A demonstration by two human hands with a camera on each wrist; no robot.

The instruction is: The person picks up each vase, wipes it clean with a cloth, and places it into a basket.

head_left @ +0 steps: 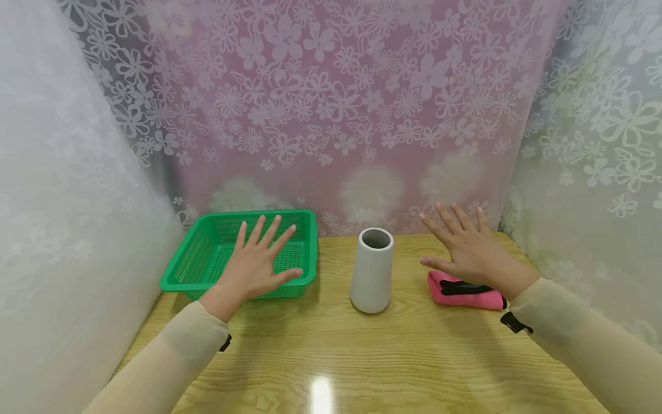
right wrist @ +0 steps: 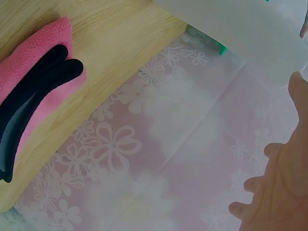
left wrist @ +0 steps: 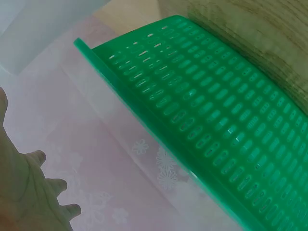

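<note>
My left hand [head_left: 253, 267], fingers spread, hovers over the green plastic basket [head_left: 310, 247] and holds nothing. In the left wrist view, the slotted wall of that basket [left wrist: 207, 106] fills the right side, with my left hand [left wrist: 29, 192] at the lower left edge. Over at the right, my right hand [head_left: 470, 253] is spread above a folded pink cloth [head_left: 460, 300]. A black item with two rounded ends [right wrist: 36, 91] lies on the cloth; its kind is unclear. Between the hands stands an upright white vase [head_left: 372, 276] with a round opening.
Everything stands on a wood-grain table [head_left: 289, 351]. A pinkish curtain with white flowers [head_left: 336, 103] hangs behind it, and pale sheets [head_left: 67, 190] enclose both sides. The basket sits near the back left of the table.
</note>
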